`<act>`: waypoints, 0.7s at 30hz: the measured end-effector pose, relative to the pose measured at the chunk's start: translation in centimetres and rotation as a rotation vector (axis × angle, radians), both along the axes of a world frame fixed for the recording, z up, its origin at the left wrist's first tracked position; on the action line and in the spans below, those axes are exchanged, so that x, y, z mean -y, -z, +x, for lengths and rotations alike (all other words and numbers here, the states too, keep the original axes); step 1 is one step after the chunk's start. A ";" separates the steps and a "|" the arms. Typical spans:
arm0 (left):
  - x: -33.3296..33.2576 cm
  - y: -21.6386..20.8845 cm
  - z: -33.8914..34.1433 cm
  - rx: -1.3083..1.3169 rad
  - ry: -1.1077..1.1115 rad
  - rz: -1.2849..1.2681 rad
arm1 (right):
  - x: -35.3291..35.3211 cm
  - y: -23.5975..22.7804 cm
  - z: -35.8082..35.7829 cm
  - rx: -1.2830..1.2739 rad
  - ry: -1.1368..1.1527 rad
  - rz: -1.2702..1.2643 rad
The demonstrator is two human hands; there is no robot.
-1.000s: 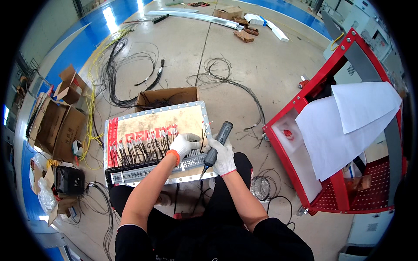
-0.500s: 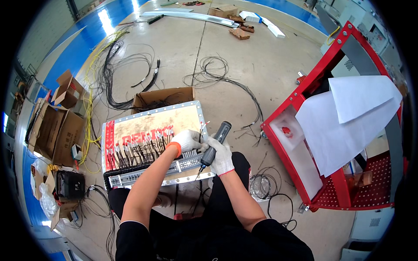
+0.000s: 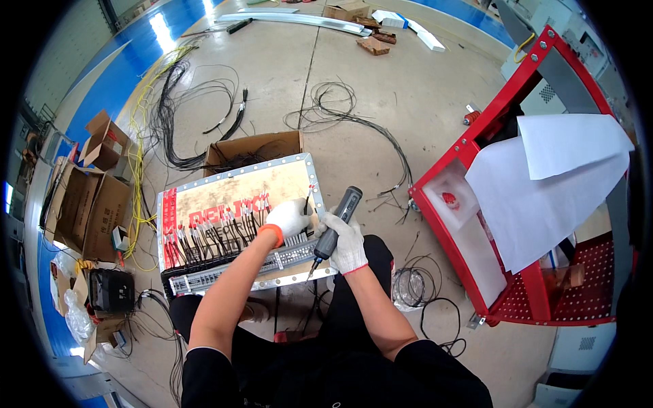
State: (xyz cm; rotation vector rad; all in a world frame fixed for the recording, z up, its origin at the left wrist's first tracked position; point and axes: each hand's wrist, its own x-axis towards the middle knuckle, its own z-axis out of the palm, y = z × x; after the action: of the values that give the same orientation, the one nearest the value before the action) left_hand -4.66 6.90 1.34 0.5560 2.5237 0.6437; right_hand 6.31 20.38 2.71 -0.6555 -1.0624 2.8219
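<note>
A metal panel [image 3: 224,194] with red markings lies on the floor in front of me, a row of terminal blocks [image 3: 252,265] along its near edge. Several black wires with red-and-white ends [image 3: 204,234] run across it. My left hand [image 3: 291,217], in a white glove with an orange cuff, pinches one thin wire at the panel's right side. My right hand [image 3: 348,241], also gloved, grips a grey electric screwdriver [image 3: 335,228] with its tip pointing down at the right end of the terminal row.
An open cardboard box [image 3: 255,149] sits behind the panel. Loose black cables [image 3: 197,115] and yellow wires [image 3: 139,156] spread over the concrete floor. More cardboard boxes [image 3: 85,204] stand at the left. A red cabinet [image 3: 544,204] with white sheets lies at the right. Wire coils [image 3: 415,285] rest by my right knee.
My left hand has lifted slightly with the thin wire toward the panel's right edge. The screwdriver stays at much the same spot.
</note>
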 end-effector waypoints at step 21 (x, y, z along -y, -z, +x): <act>0.2 -0.5 1.2 -0.352 -0.161 0.315 | -0.1 0.8 -0.1 -0.005 -0.013 0.041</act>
State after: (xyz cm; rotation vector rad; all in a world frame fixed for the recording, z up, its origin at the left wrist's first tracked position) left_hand -3.46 6.75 1.80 0.6246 2.8342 1.1008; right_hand 6.21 20.48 1.86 -0.6401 -1.1241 2.8033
